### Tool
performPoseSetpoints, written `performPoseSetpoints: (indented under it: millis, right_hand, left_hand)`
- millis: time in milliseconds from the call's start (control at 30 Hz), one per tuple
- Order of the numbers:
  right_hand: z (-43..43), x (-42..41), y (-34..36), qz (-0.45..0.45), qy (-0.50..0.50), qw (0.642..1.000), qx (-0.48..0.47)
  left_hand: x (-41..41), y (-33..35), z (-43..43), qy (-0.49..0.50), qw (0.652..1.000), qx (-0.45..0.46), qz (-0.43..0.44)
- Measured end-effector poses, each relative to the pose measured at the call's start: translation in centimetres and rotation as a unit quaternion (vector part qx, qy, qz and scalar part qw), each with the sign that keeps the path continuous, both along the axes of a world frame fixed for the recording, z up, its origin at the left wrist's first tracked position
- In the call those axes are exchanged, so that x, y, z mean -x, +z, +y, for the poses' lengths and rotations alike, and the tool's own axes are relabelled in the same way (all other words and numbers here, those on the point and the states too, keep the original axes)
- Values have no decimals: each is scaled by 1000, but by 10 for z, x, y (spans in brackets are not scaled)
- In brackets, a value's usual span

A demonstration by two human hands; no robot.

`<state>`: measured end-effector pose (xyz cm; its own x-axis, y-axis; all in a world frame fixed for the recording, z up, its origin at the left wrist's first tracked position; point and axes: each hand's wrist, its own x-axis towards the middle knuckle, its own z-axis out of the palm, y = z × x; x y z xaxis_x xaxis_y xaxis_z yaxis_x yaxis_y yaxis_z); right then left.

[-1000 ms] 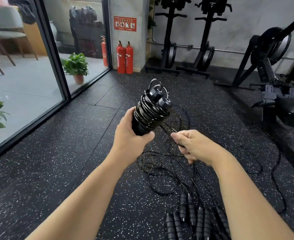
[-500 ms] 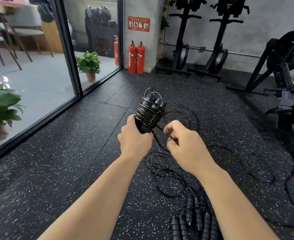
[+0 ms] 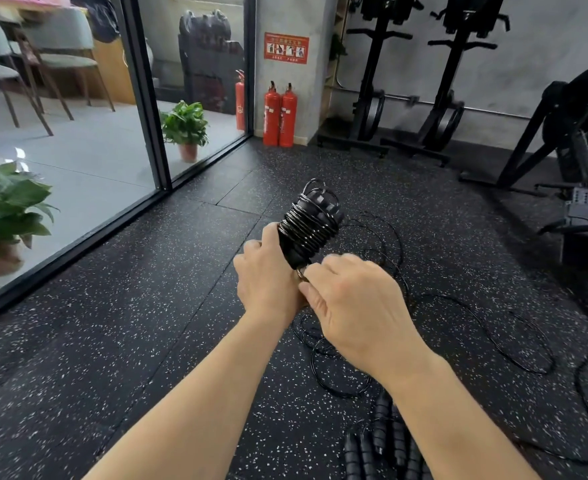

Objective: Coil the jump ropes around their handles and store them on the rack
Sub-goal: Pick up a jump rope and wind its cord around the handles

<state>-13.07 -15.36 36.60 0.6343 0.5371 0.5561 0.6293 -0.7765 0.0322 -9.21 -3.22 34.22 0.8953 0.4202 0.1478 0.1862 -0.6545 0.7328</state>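
Observation:
My left hand (image 3: 268, 275) grips the lower end of a pair of black jump rope handles (image 3: 308, 226) held upright, with thin black rope wound in many turns round their upper half. My right hand (image 3: 358, 306) is close against the handles' base, its fingers curled at the rope where it leaves the coil; the pinch itself is hidden. Loose black rope (image 3: 337, 355) lies in loops on the floor below my hands. Several more black handles (image 3: 382, 441) lie bunched on the floor near my right forearm. No rack is in view.
The floor (image 3: 147, 306) is black speckled rubber. A glass wall (image 3: 78, 133) runs along the left, with potted plants (image 3: 185, 129) behind it. Two red fire extinguishers (image 3: 280, 116) stand by a pillar. Black gym machines (image 3: 562, 150) line the back and right.
My right hand has come in from the right to the base of the handles beside my left hand. The head camera has tilted, so the bundle sits lower in view.

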Motion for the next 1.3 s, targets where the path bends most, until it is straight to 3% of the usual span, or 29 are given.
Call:
performPoseSetpoints:
  millis: [100,233,367,433,500,600,733,833,933,1100,1300]
  right_hand:
    - [-4,0,-1,68,11,997,-22]
    - [-9,-11,-4,169,21,975,-141]
    - [-11,-22,-4,224,56,917,-325]
    - [-11,-23,-4,234,64,901,-358]
    - [-12,-22,-4,229,61,903,-358]
    - [-20,-24,1,231,61,899,-367]
    - [-29,-21,11,275,114,861,-412]
    - [-28,-18,16,287,129,850,-423]
    - [-30,-13,23,306,124,832,-446]
    - [-30,-11,27,311,121,836,-437]
    - [-15,-10,15,154,47,882,-442]
  left_hand:
    - [6,0,-1,-10,996,-84,-16]
    - [11,-1,-6,-28,983,-175,-41]
    - [13,-2,-14,-61,972,-213,-78]
    - [13,-2,-15,-94,974,-197,-66]
    - [13,0,-15,-153,979,-130,-38]
    - [15,8,-10,-257,963,80,17]
    - [18,14,4,-290,880,367,83]
    - [20,17,6,-282,816,494,99]
    - [21,20,6,-278,780,550,106]
    - [24,24,-1,-266,773,566,107]
    - [22,29,-14,-236,751,612,77]
